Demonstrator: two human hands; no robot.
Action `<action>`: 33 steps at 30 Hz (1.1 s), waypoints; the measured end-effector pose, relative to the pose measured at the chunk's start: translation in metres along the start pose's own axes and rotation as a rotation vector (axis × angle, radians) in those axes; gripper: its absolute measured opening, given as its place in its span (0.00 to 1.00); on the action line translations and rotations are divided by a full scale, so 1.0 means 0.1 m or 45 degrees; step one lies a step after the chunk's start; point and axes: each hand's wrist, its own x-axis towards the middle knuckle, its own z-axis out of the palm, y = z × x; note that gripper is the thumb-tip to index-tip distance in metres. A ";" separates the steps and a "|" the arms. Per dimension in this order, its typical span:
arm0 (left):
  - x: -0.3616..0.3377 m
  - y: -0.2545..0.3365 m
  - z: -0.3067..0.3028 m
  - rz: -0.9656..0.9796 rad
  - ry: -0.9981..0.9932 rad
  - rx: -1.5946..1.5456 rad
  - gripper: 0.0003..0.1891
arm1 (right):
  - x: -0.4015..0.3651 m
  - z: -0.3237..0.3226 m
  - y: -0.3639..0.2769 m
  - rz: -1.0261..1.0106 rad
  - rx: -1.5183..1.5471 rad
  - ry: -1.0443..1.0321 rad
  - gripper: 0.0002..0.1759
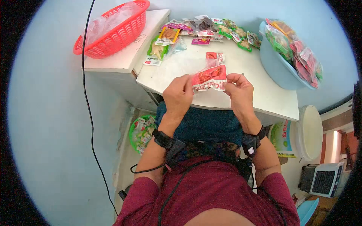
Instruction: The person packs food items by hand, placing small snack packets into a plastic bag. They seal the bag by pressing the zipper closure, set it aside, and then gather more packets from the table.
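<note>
Close over the white table's front edge, a red-and-white snack packet (209, 78) with food pictured on it is held between both hands. My left hand (178, 97) is closed at the packet's left edge, fingertips partly hidden. Thumb and fingers of my right hand (240, 94) pinch the right edge. A clear plastic bag (200, 66) shows just behind the packet, near my left fingers. Farther back, another red packet (215, 56) lies flat on the table (271, 92).
Several green, purple and dark packets (205, 26) line the table's back. A light-blue basin (272, 71) piled with packets stands right. At left are a red basket (113, 41) of clear bags and, on the floor, a green basket (132, 132). A white bucket (310, 132) stands right.
</note>
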 end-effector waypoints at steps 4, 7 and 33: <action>0.01 0.00 0.02 0.070 -0.039 0.150 0.04 | -0.06 -0.05 -0.03 -0.031 -0.119 -0.070 0.12; 0.06 -0.14 -0.11 0.026 0.043 0.220 0.04 | 0.02 -0.27 -0.15 -0.027 -0.160 -0.124 0.10; -0.17 -0.43 0.12 0.050 -0.013 0.238 0.05 | 1.08 -0.04 0.02 -0.779 -2.139 -0.323 0.38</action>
